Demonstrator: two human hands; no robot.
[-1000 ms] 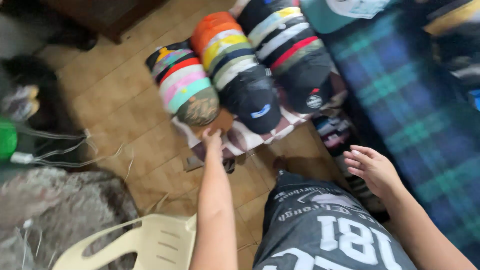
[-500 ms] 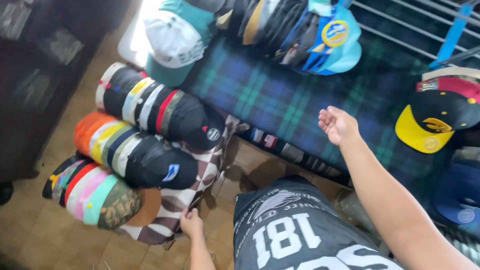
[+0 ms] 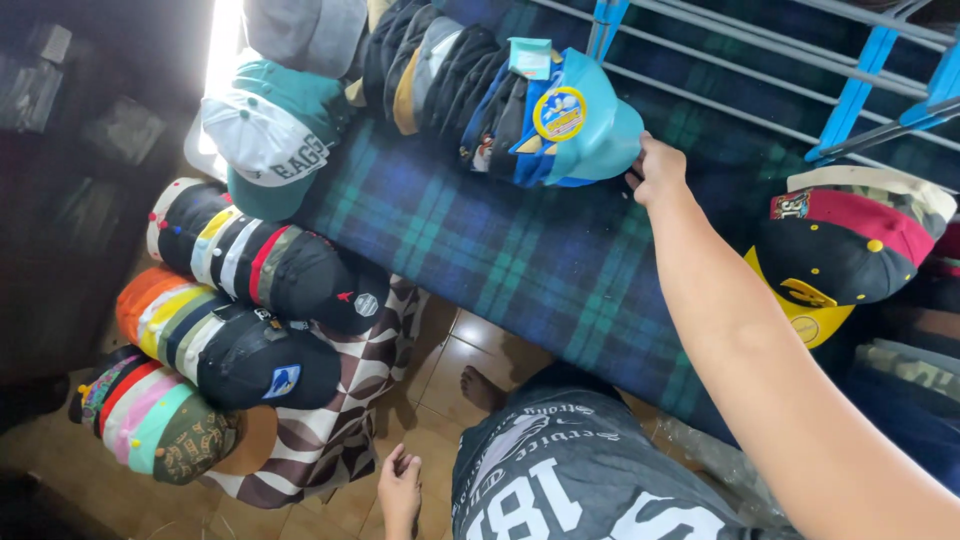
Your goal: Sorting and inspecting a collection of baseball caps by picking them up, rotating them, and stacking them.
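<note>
Up in the frame's upper right, the right hand (image 3: 660, 170) has its fingers curled onto the brim of a light blue cap (image 3: 590, 125), the front one of a nested row of caps (image 3: 450, 85) lying on a blue-green plaid cloth (image 3: 520, 250). Low at the bottom centre, the left hand (image 3: 400, 492) hangs with fingers loosely bent, just beside a brown-and-white patterned sheet (image 3: 345, 420). Three stacked cap rows (image 3: 250, 320) lie on that sheet at left; a black and yellow cap (image 3: 830, 270) sits at right.

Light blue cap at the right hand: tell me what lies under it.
The light blue cap ends a nested row of caps on a plaid blanket. The right hand touches its brim. Beneath the blanket is hidden.
</note>
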